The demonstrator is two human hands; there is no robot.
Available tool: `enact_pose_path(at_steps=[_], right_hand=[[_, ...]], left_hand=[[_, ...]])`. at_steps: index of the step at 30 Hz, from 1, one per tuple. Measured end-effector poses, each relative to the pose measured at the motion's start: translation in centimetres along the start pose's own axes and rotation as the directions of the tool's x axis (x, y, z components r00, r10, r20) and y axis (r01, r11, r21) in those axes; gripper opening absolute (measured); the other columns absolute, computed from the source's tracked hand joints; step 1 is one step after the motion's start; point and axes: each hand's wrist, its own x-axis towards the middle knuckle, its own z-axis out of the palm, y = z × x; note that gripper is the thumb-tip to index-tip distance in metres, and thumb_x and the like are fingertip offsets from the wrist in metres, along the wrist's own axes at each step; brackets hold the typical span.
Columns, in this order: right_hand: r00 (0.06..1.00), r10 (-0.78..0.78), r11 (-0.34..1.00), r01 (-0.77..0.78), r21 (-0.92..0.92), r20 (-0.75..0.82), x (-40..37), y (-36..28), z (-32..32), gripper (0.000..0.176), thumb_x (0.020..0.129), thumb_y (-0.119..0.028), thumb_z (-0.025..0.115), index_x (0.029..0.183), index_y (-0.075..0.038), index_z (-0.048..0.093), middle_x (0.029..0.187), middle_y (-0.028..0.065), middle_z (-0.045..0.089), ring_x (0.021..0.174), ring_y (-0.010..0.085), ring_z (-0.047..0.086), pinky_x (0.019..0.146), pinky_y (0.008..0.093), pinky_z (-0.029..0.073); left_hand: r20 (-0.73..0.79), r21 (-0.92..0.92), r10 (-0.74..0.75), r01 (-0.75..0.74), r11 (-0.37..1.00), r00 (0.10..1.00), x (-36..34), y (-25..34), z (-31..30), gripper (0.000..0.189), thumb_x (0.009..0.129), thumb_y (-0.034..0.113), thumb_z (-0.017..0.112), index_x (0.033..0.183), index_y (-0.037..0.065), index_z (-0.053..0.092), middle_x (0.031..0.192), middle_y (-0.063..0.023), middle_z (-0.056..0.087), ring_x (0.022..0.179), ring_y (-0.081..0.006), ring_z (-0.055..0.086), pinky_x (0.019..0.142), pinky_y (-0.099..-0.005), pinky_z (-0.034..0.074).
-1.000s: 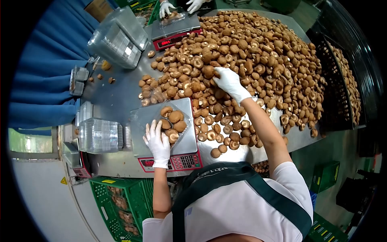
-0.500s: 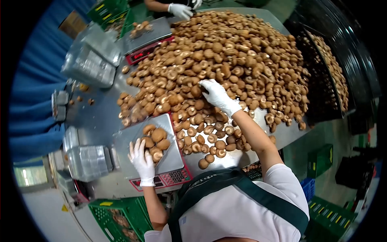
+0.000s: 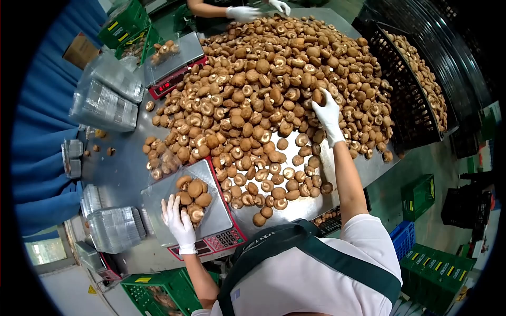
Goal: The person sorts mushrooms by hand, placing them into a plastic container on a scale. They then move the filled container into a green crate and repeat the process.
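Note:
My gloved left hand (image 3: pixel 179 224) rests with fingers apart at the left side of several mushrooms (image 3: pixel 196 193), which sit in a clear container on a scale (image 3: pixel 219 224) with a red frame. My gloved right hand (image 3: pixel 327 113) reaches into the right part of a large mushroom pile (image 3: pixel 263 79). Its fingers and thumb are closed on a brown mushroom (image 3: pixel 318 97). Loose mushrooms (image 3: pixel 274 181) lie on the metal table (image 3: pixel 303 210) between the pile and my body.
Stacked clear containers (image 3: pixel 108 100) and more trays (image 3: pixel 116 229) stand at the left. A second scale (image 3: pixel 176 60) holds mushrooms. Across the table are a co-worker's gloved hands (image 3: pixel 243 13). A black crate (image 3: pixel 406 89) of mushrooms stands at the right.
My right hand has moved to the right across the pile and now holds a mushroom. My left hand stays beside the mushrooms on the scale. The co-worker's hands have shifted, and the view has moved slightly.

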Motion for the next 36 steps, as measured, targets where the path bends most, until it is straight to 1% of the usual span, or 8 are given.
enact_pose_path(at_steps=[3, 5, 8, 17, 21, 25, 27, 36], right_hand=[[0.962, -0.02, 0.618, -0.201, 0.76, 0.271, -2.6, 0.0, 0.1, 0.059, 0.077, 0.004, 0.06, 0.133, 0.0, 0.042, 0.125, 0.013, 0.053, 0.11, 0.0215, 0.057, 0.091, 0.0306, 0.048], [0.898, -0.093, 0.294, -0.387, 0.874, 0.43, -5.5, -2.7, -0.6, 0.065, 0.077, 0.003, 0.06, 0.137, 0.0, 0.035, 0.131, 0.0153, 0.047, 0.112, 0.0252, 0.055, 0.093, 0.0346, 0.049], [0.818, -0.229, 0.234, -0.48, 0.846, 0.528, -7.9, -4.7, 0.5, 0.072, 0.077, -0.002, 0.065, 0.139, 0.001, 0.031, 0.135, 0.0153, 0.043, 0.115, 0.0274, 0.053, 0.09, 0.0374, 0.051], [0.486, -0.425, 0.61, -0.469, 0.638, 0.763, -15.5, -14.9, 4.8, 0.066, 0.076, -0.002, 0.071, 0.134, 0.0, 0.04, 0.121, 0.0101, 0.056, 0.103, 0.0141, 0.059, 0.087, 0.0252, 0.048], [0.411, -0.599, 0.793, 0.18, 0.582, 0.688, -19.5, -21.3, 6.1, 0.061, 0.076, -0.024, 0.072, 0.13, -0.009, 0.048, 0.123, 0.0158, 0.055, 0.106, 0.0245, 0.058, 0.09, 0.0331, 0.047], [0.317, -0.851, 0.515, 0.655, 0.552, 0.418, -22.3, -23.7, 10.2, 0.057, 0.077, -0.029, 0.069, 0.126, -0.007, 0.05, 0.122, 0.0199, 0.052, 0.114, 0.0363, 0.048, 0.098, 0.042, 0.038], [0.208, -0.866, 0.324, 0.926, 0.193, 0.455, -22.7, -23.3, 12.6, 0.055, 0.078, -0.032, 0.066, 0.125, -0.007, 0.05, 0.128, 0.0213, 0.048, 0.119, 0.0382, 0.044, 0.102, 0.0458, 0.033], [0.565, -0.633, 0.77, 0.531, 0.354, 0.529, -19.1, -21.3, 8.2, 0.041, 0.08, -0.021, 0.065, 0.118, -0.007, 0.06, 0.127, 0.0147, 0.055, 0.119, 0.0278, 0.051, 0.101, 0.0362, 0.039]], left_hand=[[-0.092, -0.15, -0.012, -0.002, 0.989, 0.996, 0.0, -0.1, 0.4, 0.043, 0.087, 0.013, 0.046, 0.129, 0.006, 0.049, 0.142, -0.0107, 0.04, 0.135, -0.0337, 0.029, 0.11, -0.0494, 0.015], [-0.091, -0.165, -0.051, 0.035, 0.986, 0.995, 0.1, 0.4, 0.1, 0.045, 0.09, 0.016, 0.047, 0.133, 0.003, 0.044, 0.145, -0.0145, 0.034, 0.135, -0.0337, 0.028, 0.111, -0.0461, 0.017], [-0.235, -0.361, -0.056, -0.034, 0.932, 0.97, 0.0, -0.1, 0.0, 0.046, 0.093, 0.021, 0.045, 0.133, -0.001, 0.042, 0.146, -0.0198, 0.031, 0.135, -0.0332, 0.028, 0.11, -0.0407, 0.023], [-0.414, -0.515, -0.311, 0.062, 0.855, 0.855, -2.3, -3.0, -1.6, 0.032, 0.095, 0.013, 0.042, 0.12, -0.002, 0.055, 0.132, -0.0168, 0.049, 0.125, -0.0274, 0.043, 0.106, -0.0366, 0.031], [-0.384, -0.719, -0.543, 0.127, 0.683, 0.747, -3.4, -5.0, -2.4, 0.032, 0.097, 0.021, 0.046, 0.117, -0.001, 0.057, 0.124, -0.0121, 0.055, 0.116, -0.0215, 0.05, 0.099, -0.0323, 0.038], [-0.272, -0.799, -0.639, 0.202, 0.567, 0.719, -3.7, -6.0, -3.9, 0.034, 0.096, 0.025, 0.047, 0.119, 0.002, 0.057, 0.124, -0.0097, 0.055, 0.114, -0.02, 0.051, 0.096, -0.0298, 0.038], [-0.169, -0.828, -0.649, 0.25, 0.501, 0.742, -3.5, -6.4, -4.8, 0.041, 0.097, 0.033, 0.045, 0.125, 0.004, 0.052, 0.129, -0.0089, 0.051, 0.12, -0.0246, 0.049, 0.099, -0.0401, 0.037], [-0.079, -0.848, -0.713, 0.329, 0.415, 0.697, -0.3, -10.3, -7.1, 0.039, 0.093, 0.03, 0.052, 0.123, 0.005, 0.054, 0.119, -0.011, 0.057, 0.112, -0.0235, 0.054, 0.092, -0.0359, 0.041]])
